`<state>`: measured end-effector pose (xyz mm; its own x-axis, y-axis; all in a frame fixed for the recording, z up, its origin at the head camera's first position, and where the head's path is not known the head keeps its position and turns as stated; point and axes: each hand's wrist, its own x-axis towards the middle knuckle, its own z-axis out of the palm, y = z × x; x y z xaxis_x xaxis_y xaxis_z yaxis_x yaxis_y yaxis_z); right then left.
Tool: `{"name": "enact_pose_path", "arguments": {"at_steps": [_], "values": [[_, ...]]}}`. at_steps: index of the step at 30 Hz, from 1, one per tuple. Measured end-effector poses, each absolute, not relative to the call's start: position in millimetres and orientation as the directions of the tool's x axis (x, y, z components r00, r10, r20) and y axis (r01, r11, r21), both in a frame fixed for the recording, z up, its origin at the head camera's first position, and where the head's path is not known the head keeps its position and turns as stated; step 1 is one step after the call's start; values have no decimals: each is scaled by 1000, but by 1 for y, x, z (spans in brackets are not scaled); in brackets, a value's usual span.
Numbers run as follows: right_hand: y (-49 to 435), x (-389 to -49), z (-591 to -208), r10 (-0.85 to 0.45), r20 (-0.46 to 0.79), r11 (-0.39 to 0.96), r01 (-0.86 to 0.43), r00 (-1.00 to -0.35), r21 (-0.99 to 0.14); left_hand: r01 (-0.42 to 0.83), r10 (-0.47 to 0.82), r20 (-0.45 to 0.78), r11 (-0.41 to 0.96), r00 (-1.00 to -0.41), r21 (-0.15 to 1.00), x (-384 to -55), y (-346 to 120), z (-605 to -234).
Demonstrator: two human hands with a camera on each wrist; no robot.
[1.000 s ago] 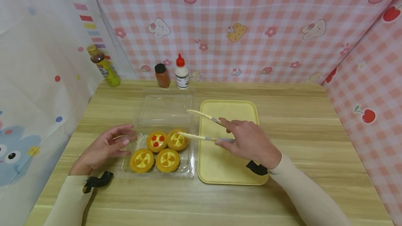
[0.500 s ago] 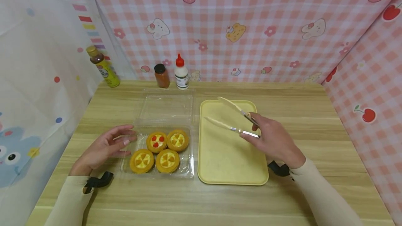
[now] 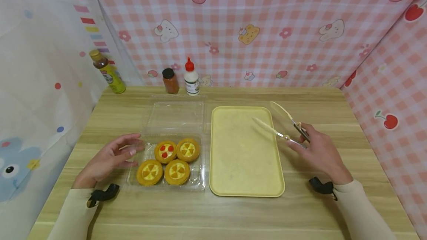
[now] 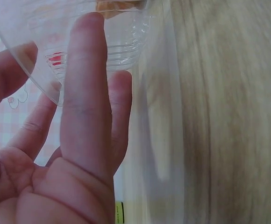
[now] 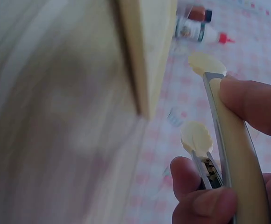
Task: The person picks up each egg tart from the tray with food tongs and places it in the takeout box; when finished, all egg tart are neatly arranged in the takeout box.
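At the left, my left hand (image 3: 111, 158) rests against the left wall of a hinged clear plastic box (image 3: 173, 114). Its fingers are relaxed, and in the left wrist view they extend along the box rim (image 4: 37, 86). Several egg tarts (image 3: 178, 172) sit in the box's base; one tart (image 3: 165, 152) has red pieces, the others yellow wedges. My right hand (image 3: 321, 153) grips a pair of tongs (image 3: 267, 126) with cream-coloured heads, thumb on one arm and fingers on the other. The tongs stand spread, with nothing between their heads, over the yellow tray's (image 3: 247, 158) right edge.
A yellow-labelled bottle (image 3: 111, 77) stands at the back left corner. Nearer the middle, a dark-capped jar (image 3: 171, 83) and a white red-tipped squeeze bottle (image 3: 191, 82) line the back edge. Checked cloth (image 3: 217, 17) hangs behind the wooden table (image 3: 220, 217).
My right hand has carried the tongs rightward, from above the tarts across the tray to its right edge. My left hand has stayed at the box.
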<state>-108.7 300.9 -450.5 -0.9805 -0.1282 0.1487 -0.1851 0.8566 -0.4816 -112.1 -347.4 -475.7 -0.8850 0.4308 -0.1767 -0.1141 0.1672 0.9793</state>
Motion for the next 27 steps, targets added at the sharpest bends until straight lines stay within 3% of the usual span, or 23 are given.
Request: {"name": "enact_pose_path", "arguments": {"at_steps": [14,27], "values": [[349,-104,-474,-4,7,848,-7,-1000,-530,-104,427,-158,148,-890,984,-111,-349,-478],[353,-99,-476,-9,-72,882,26,-997,-470,-94,428,-152,154,-891,984,-111,-348,-479]]}}
